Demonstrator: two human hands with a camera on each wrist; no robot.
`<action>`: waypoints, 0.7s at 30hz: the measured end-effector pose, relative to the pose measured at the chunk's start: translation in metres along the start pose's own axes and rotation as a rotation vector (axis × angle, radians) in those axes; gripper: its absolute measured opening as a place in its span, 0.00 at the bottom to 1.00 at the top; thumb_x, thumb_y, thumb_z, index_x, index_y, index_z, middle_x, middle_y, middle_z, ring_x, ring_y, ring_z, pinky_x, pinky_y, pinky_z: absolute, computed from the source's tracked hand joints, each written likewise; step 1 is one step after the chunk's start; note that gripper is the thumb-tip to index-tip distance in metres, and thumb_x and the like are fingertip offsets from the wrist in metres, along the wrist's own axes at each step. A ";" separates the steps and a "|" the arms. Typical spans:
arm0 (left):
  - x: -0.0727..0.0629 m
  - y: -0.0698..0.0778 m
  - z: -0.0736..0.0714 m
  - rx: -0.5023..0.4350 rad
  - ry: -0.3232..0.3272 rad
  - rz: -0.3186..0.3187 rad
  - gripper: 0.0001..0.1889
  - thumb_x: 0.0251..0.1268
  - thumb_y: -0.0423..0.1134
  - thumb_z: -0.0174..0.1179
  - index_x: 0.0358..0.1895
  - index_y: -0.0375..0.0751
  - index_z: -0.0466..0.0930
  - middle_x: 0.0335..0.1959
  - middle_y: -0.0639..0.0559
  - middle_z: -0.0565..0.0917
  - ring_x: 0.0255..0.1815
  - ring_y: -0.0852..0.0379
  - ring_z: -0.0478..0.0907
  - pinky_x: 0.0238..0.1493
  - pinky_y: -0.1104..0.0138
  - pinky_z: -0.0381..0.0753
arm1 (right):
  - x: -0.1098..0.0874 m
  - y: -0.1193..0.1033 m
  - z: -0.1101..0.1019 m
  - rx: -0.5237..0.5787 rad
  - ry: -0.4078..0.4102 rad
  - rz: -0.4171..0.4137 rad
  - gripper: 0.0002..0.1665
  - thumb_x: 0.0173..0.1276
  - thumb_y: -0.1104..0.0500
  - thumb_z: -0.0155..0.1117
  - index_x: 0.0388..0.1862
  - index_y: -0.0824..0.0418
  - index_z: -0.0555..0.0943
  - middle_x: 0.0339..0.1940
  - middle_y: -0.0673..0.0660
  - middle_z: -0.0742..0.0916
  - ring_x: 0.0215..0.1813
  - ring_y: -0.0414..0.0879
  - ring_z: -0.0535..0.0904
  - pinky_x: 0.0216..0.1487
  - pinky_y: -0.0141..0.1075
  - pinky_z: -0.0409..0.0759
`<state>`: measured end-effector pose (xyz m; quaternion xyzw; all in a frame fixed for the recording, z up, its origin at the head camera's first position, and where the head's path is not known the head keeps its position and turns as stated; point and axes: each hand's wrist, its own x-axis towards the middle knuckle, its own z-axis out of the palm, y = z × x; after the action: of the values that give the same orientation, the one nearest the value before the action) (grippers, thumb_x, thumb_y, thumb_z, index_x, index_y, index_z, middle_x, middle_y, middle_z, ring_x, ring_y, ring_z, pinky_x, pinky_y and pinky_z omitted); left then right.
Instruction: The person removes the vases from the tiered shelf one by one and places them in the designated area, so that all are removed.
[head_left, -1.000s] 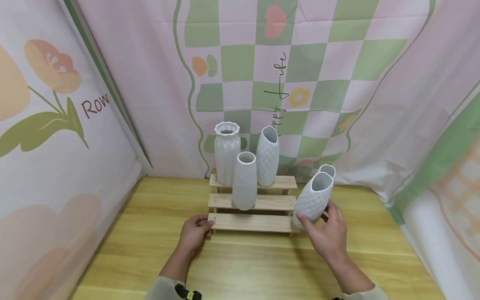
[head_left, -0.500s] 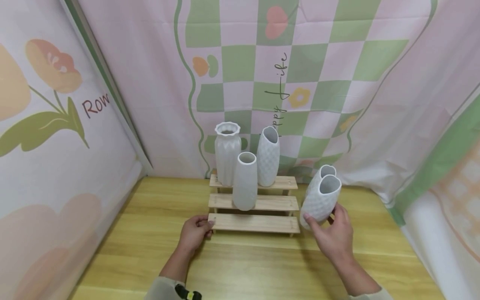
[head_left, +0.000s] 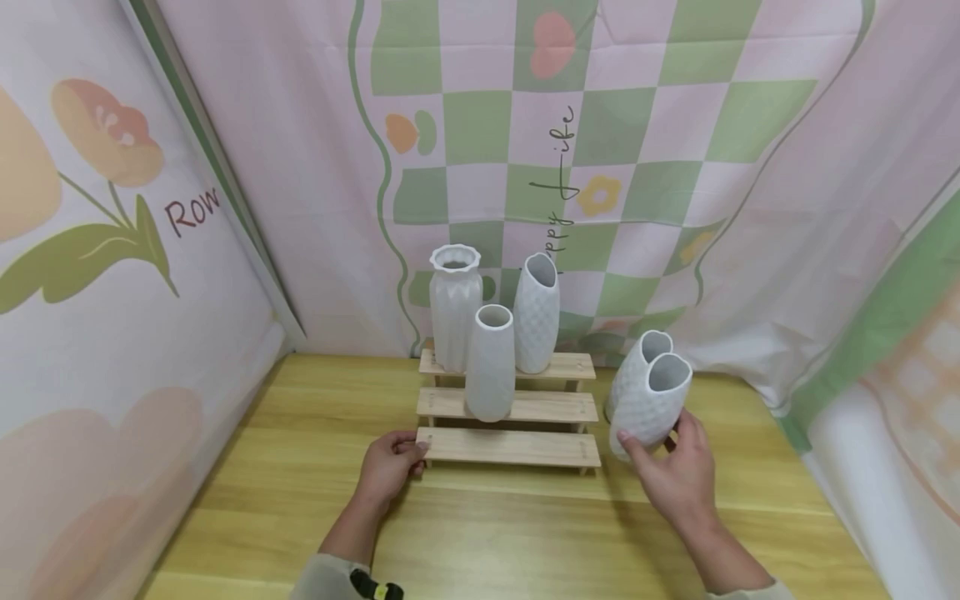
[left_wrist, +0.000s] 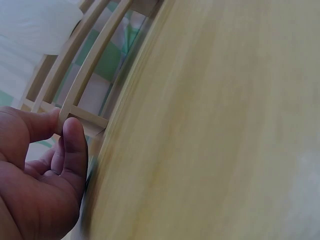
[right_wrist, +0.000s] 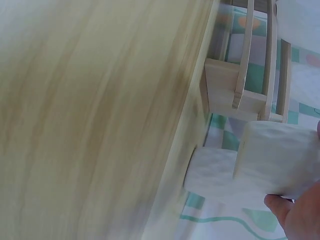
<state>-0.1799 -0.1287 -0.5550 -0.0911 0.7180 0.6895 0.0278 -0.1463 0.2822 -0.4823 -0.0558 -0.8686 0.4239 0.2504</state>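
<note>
My right hand (head_left: 678, 475) holds a white dimpled vase (head_left: 647, 417) by its lower part, thumb on the near side. The vase leans, its mouth tipped right; in the right wrist view its base (right_wrist: 241, 155) is raised off the table. A second white vase (head_left: 626, 379) stands on the table just behind it, partly hidden. With thumb and finger, my left hand (head_left: 388, 468) pinches the left end of the lowest step of a three-step wooden stand (head_left: 510, 447); that pinch shows close up in the left wrist view, where the hand (left_wrist: 45, 175) grips the slat end.
On the top step stand a fluted white vase (head_left: 454, 325) with a wavy rim and a diamond-textured vase (head_left: 537, 329). A smooth-rimmed vase (head_left: 491, 371) is on the middle step. Patterned curtains (head_left: 480, 125) hang behind the wooden table (head_left: 480, 533).
My right hand has carried the dimpled vase rightward, away from the stand's right end, showing more of the vase behind. My left hand stays on the stand.
</note>
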 end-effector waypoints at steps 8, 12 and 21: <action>-0.001 0.001 0.000 0.013 0.000 0.000 0.21 0.68 0.32 0.68 0.59 0.21 0.77 0.36 0.41 0.85 0.29 0.54 0.84 0.32 0.65 0.87 | 0.003 0.009 -0.007 -0.008 0.004 0.019 0.48 0.57 0.61 0.83 0.72 0.72 0.68 0.65 0.70 0.74 0.65 0.62 0.73 0.62 0.62 0.79; -0.002 0.002 0.000 0.005 -0.001 0.003 0.21 0.69 0.33 0.68 0.59 0.21 0.77 0.37 0.41 0.85 0.29 0.53 0.84 0.33 0.64 0.88 | 0.003 0.014 -0.010 -0.025 0.018 0.023 0.48 0.56 0.60 0.83 0.72 0.72 0.69 0.65 0.70 0.75 0.64 0.62 0.73 0.60 0.64 0.79; -0.002 0.003 0.001 0.020 0.001 0.016 0.22 0.69 0.33 0.68 0.59 0.20 0.76 0.37 0.42 0.85 0.30 0.53 0.84 0.33 0.63 0.88 | 0.007 0.023 -0.015 -0.035 0.007 0.044 0.50 0.57 0.59 0.83 0.73 0.72 0.67 0.65 0.71 0.74 0.65 0.64 0.72 0.61 0.64 0.79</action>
<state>-0.1782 -0.1274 -0.5521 -0.0854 0.7254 0.6826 0.0228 -0.1476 0.3092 -0.4897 -0.0805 -0.8736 0.4139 0.2429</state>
